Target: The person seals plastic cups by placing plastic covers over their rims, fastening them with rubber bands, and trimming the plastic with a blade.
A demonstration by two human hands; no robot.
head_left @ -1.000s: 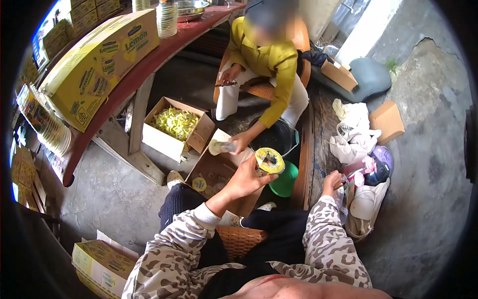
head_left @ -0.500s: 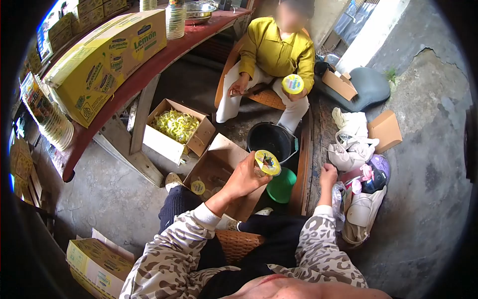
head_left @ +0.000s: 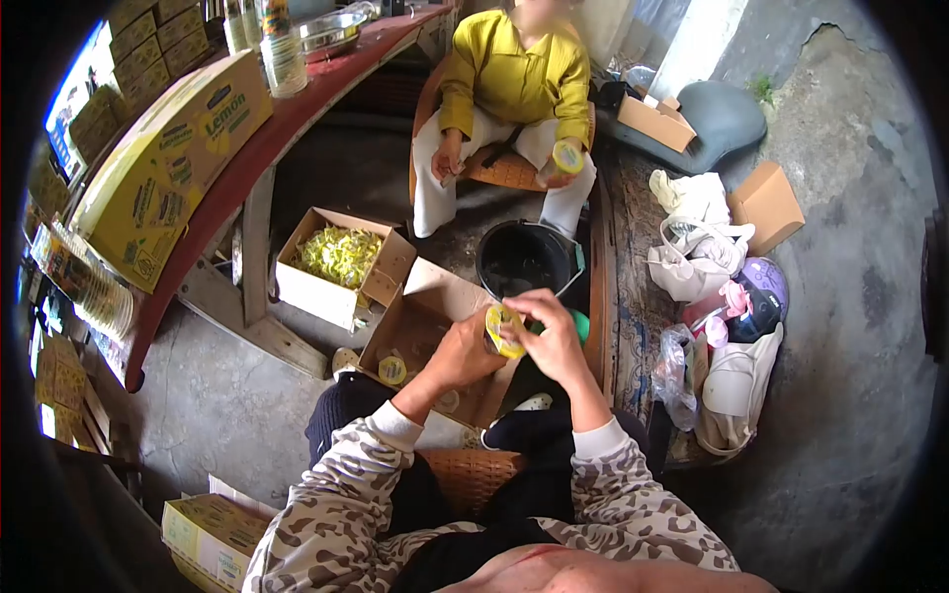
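Left hand (head_left: pixel 465 351) grasps a small, round, yellow-lidded plastic cup (head_left: pixel 501 328) straight ahead at twelve o'clock; right hand (head_left: pixel 554 341) meets it, pinch unconfirmed; an uneven pull could tip it toward the open brown cardboard box (head_left: pixel 405 331) at its eight o'clock.

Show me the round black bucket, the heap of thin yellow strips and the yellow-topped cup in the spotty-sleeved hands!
Round black bucket (head_left: pixel 522 242), head view: inside wall.
Heap of thin yellow strips (head_left: pixel 338 257), head view: middle.
Yellow-topped cup (head_left: pixel 503 336), head view: lid.
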